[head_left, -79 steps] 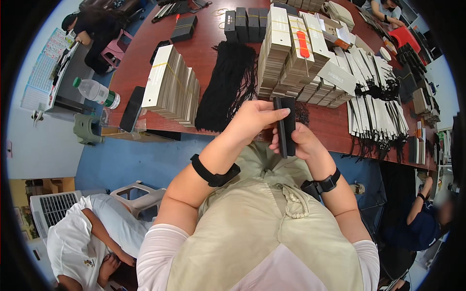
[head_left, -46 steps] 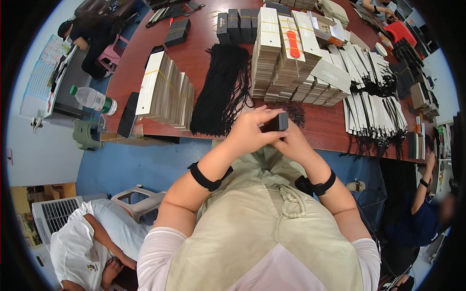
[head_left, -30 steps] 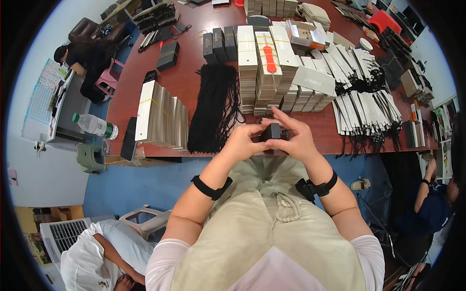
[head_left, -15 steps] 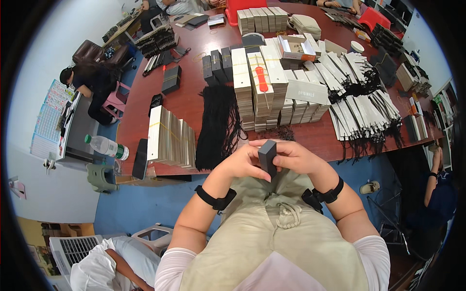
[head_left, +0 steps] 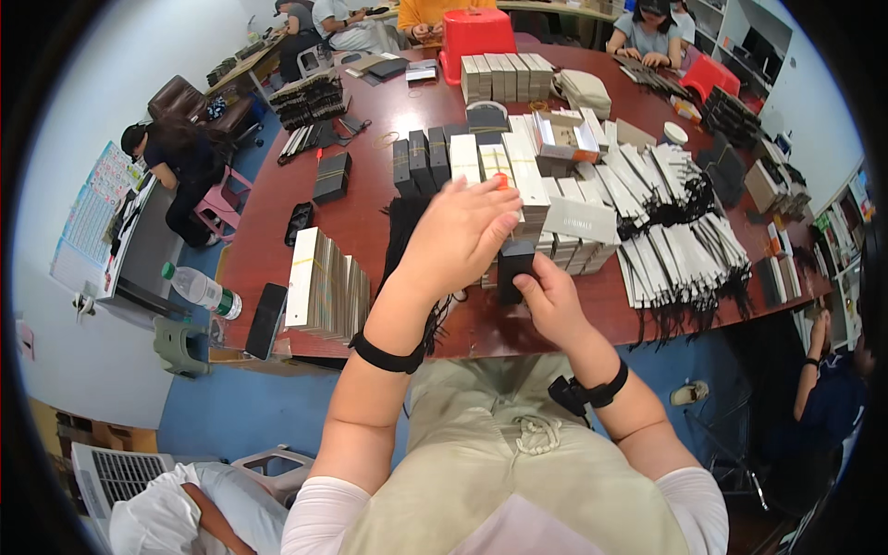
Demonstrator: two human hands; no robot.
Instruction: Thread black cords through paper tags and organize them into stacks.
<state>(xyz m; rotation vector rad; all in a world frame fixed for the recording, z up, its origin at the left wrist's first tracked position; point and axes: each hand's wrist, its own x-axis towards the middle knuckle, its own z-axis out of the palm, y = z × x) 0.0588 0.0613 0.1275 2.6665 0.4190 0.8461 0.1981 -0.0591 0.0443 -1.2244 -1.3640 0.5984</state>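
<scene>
My right hand (head_left: 558, 301) grips a dark grey block (head_left: 514, 270), perhaps a stack of tags, upright at the table's near edge. Its thumb presses on the block's side. My left hand (head_left: 455, 231) reaches over the tall stacks of white tags (head_left: 524, 165), fingers stretched out and thumb apart. A bit of a red object (head_left: 500, 179) shows at its fingertips; the hand covers most of it. Behind the wrist lies a bundle of black cords (head_left: 403, 227), partly hidden.
A banded white tag stack (head_left: 314, 277), a phone (head_left: 267, 319) and a bottle (head_left: 202, 289) stand on the left. Corded white tags (head_left: 680, 264) spread to the right. An open box (head_left: 566, 136) and a red stool (head_left: 476, 39) lie farther back. Other people sit around the room.
My left hand has left the dark block and moved forward and up to the red object on the white stacks. My right hand keeps the block, now over the table's near edge.
</scene>
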